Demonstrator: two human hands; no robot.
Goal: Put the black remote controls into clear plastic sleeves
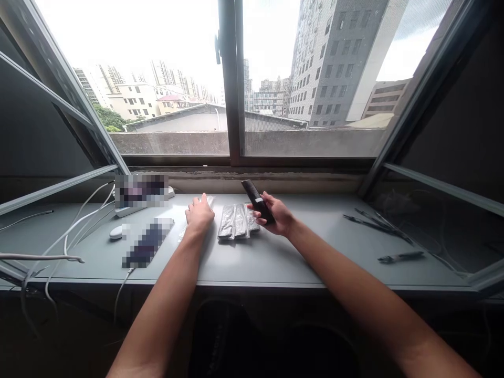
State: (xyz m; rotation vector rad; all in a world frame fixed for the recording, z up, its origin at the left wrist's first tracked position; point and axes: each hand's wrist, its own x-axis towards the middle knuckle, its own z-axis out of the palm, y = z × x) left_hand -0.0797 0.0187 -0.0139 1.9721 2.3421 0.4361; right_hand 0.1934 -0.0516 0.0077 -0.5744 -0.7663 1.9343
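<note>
- Location type: indoor desk space at a window; whether it belongs to a home, a dormitory or an office cannot be determined.
- Work surface: a pale, shallow worktop (244, 265) below a wide framed window (232, 94), bounded on both sides by metal framing (74, 79) (dark panels adjoin it).
- Desk fittings: white cables (74, 226), a white power strip (128, 211) (partly blurred) and a pen (400, 256) indicate everyday desk use.
- Surroundings: a low roof (185, 119) and a tower block (331, 63) outside indicate a raised storey in a built-up city.
</note>
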